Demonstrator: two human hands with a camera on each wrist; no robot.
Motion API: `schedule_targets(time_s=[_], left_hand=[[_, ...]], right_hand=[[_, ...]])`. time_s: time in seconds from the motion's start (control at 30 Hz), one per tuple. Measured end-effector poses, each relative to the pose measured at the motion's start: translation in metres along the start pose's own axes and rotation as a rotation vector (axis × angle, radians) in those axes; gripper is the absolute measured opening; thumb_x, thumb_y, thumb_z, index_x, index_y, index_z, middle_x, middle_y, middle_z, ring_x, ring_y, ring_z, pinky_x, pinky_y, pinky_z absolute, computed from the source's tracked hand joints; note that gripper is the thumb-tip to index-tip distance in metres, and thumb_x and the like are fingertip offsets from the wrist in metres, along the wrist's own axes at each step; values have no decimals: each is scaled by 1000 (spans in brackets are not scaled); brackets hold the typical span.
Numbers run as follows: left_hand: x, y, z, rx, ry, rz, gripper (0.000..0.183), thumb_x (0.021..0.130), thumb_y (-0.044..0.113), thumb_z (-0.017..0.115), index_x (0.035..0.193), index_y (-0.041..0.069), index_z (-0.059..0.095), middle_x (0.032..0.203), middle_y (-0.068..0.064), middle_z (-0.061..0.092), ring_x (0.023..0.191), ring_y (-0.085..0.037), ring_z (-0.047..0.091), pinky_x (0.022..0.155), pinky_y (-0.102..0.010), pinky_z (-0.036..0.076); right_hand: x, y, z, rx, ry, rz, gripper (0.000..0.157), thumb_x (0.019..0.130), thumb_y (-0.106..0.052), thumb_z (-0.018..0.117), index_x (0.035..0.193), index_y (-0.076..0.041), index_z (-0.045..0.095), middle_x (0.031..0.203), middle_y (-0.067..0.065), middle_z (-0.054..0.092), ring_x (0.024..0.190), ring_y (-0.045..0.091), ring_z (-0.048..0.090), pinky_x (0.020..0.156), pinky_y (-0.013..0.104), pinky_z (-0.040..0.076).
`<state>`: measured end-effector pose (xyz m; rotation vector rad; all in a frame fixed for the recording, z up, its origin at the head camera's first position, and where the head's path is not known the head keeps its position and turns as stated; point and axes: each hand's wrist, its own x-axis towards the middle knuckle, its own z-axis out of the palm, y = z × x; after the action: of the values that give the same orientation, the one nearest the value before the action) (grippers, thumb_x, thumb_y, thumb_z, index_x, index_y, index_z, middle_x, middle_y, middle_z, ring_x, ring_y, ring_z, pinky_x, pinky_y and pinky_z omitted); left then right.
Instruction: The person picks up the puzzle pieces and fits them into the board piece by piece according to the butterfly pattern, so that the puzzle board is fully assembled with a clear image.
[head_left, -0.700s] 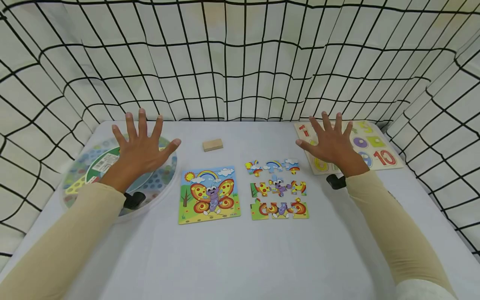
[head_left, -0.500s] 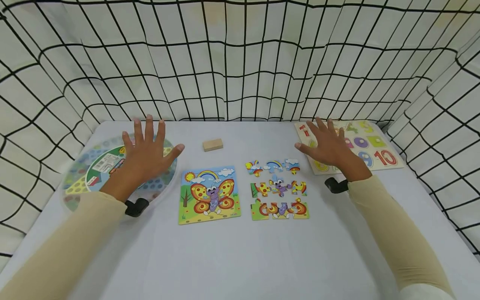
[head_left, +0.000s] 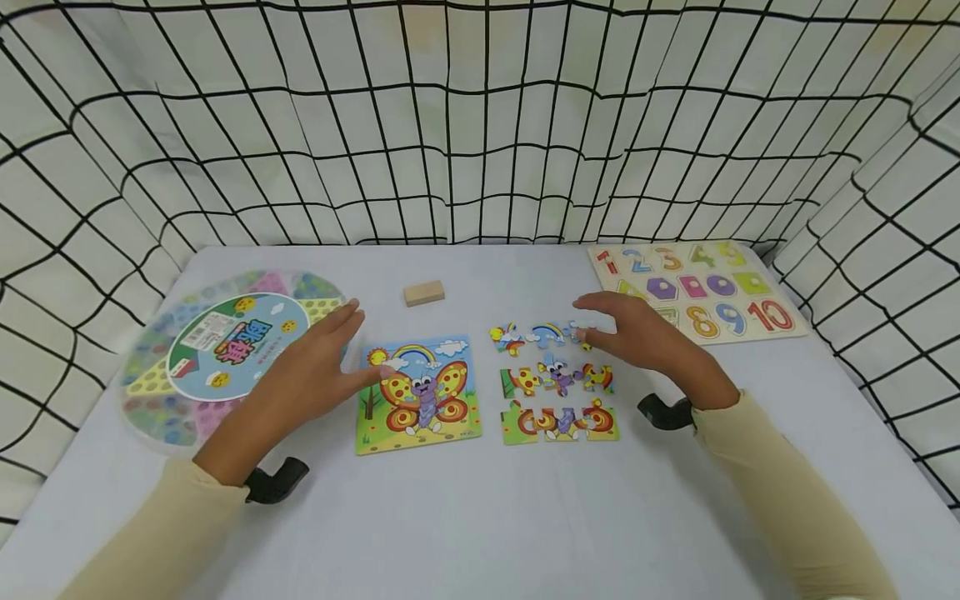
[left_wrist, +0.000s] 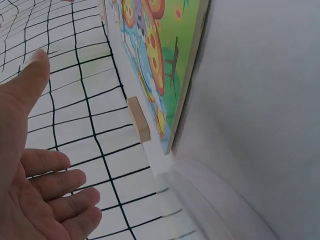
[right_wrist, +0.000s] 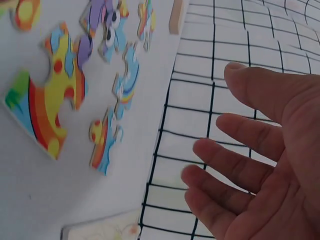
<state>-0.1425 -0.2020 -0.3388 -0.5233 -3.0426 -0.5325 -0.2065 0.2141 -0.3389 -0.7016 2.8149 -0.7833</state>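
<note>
My left hand (head_left: 307,375) hovers between the round bead case and the butterfly picture board (head_left: 420,396), its thumb over the board's upper left edge. In the left wrist view its fingers (left_wrist: 55,182) are loosely bent around nothing. On the right, my right hand (head_left: 637,333) hangs above the upper right of the loose puzzle pieces (head_left: 558,377), which lie in three rows. Its thumb and fingers (right_wrist: 235,160) are apart and hold nothing in the right wrist view. One puzzle piece in the top row is partly hidden behind that hand's fingertips.
A clear round case (head_left: 153,417) of colourful beads lies at the left. A small wooden block (head_left: 423,293) sits at the back middle. A number board (head_left: 772,287) lies at the back right. Black netting (head_left: 480,175) over white cloth rises behind the white table (head_left: 480,525).
Both hands have come down and inward from their raised, spread-finger pose. The left has moved toward the butterfly board, the right toward the puzzle pieces. The board and pieces stay put.
</note>
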Motion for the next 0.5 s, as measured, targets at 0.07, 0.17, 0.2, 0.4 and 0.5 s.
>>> schedule_targets(time_s=[0.07,0.17,0.2,0.4,0.5], left_hand=[[-5,2,3,-24,0,0,93,85,46,74,149,-6,30,156,-22,24,140,-43,26,105,-59,33],[-13,4,6,-63,-8,-5,98,83,43,77,152,-3,24,157,-20,23,141,-41,25,106,-57,32],[-15,4,8,-76,-13,-7,100,83,43,77,153,-2,22,157,-20,22,141,-41,25,106,-57,32],[-30,8,15,-111,-47,-22,99,83,42,76,154,0,20,157,-20,22,141,-42,25,106,-59,30],[-38,9,18,-112,-66,-40,97,84,39,77,154,0,22,158,-19,21,140,-43,26,101,-68,29]], right_hand=[[-2,-5,4,20,-9,-8,48,93,-21,69,136,-3,55,139,13,53,133,32,42,106,52,36],[-4,-10,9,51,-19,-28,44,93,-18,69,133,-4,59,135,11,57,130,31,46,104,51,39],[-5,-11,11,61,-22,-34,43,93,-18,69,132,-4,60,134,11,58,128,31,48,102,52,40],[-7,-18,26,82,-70,-68,35,93,-16,68,127,-5,64,124,9,64,113,29,56,92,47,49],[-9,-22,33,90,-100,-83,33,94,-15,67,125,-6,65,120,6,65,108,25,57,89,43,50]])
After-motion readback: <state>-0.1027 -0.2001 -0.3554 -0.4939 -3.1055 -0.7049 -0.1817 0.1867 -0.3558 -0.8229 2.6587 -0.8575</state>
